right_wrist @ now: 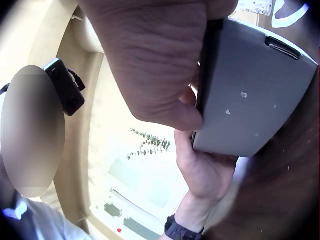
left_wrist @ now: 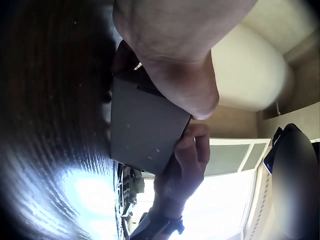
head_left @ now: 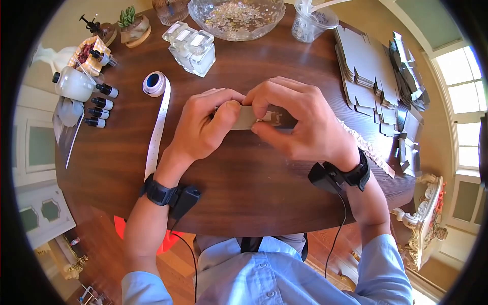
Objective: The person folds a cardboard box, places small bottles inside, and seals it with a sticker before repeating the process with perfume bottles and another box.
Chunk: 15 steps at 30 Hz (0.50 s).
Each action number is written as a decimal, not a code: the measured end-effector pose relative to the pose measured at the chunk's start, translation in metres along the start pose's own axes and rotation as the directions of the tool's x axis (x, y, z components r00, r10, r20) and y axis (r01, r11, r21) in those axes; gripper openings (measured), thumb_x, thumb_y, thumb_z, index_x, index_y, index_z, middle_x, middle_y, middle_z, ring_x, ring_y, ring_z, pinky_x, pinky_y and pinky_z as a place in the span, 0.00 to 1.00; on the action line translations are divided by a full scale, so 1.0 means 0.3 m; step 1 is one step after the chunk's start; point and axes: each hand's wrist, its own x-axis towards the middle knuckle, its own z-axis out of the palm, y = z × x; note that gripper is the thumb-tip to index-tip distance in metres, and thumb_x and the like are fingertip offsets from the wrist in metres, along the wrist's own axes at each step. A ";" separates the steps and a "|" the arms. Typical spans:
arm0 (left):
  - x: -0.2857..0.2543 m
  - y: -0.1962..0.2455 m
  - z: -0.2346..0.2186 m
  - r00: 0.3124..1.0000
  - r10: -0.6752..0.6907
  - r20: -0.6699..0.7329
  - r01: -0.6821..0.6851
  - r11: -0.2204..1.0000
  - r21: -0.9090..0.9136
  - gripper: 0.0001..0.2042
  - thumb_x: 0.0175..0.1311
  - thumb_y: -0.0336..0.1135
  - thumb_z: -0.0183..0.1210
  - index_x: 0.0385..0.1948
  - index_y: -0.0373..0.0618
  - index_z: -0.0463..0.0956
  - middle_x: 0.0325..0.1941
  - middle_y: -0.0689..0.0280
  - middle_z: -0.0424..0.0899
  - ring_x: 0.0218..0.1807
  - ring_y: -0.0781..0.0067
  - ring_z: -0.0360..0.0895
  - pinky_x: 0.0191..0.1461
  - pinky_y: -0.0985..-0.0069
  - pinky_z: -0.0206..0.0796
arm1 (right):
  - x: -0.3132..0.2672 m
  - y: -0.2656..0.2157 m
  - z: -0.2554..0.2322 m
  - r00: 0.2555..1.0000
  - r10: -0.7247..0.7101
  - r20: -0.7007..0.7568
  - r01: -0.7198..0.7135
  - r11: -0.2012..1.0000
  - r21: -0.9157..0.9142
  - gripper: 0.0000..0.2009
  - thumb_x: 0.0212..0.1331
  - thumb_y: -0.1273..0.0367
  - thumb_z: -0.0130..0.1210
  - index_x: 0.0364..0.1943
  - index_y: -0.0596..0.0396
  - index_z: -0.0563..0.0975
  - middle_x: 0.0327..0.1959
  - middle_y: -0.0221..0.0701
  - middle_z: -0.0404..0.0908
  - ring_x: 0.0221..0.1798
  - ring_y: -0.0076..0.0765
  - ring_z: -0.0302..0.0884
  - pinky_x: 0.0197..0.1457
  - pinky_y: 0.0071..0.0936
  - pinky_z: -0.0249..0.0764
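Observation:
A small grey cardboard box (head_left: 244, 118) stands on the table in front of the person, between both hands. The left hand (head_left: 206, 122) grips its left end, thumb bent over the top edge. At the right end, the right hand (head_left: 300, 117) pinches the upper edge between thumb and forefinger, beside a small pale patch. From the left wrist, the broad grey side of the box (left_wrist: 145, 125) shows with a few light specks. The right wrist view shows another side of the box (right_wrist: 250, 95), with a dark slot near one edge. Its inside is mostly hidden by the fingers.
A roll of white ribbon (head_left: 154, 84) trails down the left. Behind stand clear glass bottles (head_left: 190, 48), a glass bowl (head_left: 236, 38) of shiny flakes and plastic cups (head_left: 307, 25). Flattened grey boxes (head_left: 366, 61) are stacked right; small dark dropper bottles (head_left: 99, 113) lie left.

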 end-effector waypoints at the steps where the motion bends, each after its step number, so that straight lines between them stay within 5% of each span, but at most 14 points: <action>1: -0.001 0.000 0.000 1.000 -0.006 -0.005 0.006 1.000 0.000 0.22 0.74 0.49 0.52 0.41 0.36 0.83 0.30 0.57 0.81 0.34 0.63 0.76 0.40 0.68 0.66 | -0.002 -0.003 -0.003 1.000 0.001 0.000 -0.001 1.000 -0.001 0.12 0.49 0.74 0.65 0.38 0.54 0.75 0.33 0.37 0.81 0.39 0.50 0.83 0.39 0.42 0.78; 15: -0.006 0.007 -0.004 1.000 -0.001 -0.008 0.001 1.000 0.000 0.21 0.75 0.47 0.52 0.43 0.34 0.83 0.30 0.58 0.81 0.35 0.66 0.75 0.41 0.69 0.66 | -0.004 0.012 0.001 0.999 -0.028 -0.043 0.032 0.995 0.095 0.05 0.56 0.77 0.61 0.37 0.57 0.80 0.35 0.39 0.84 0.39 0.49 0.82 0.42 0.40 0.77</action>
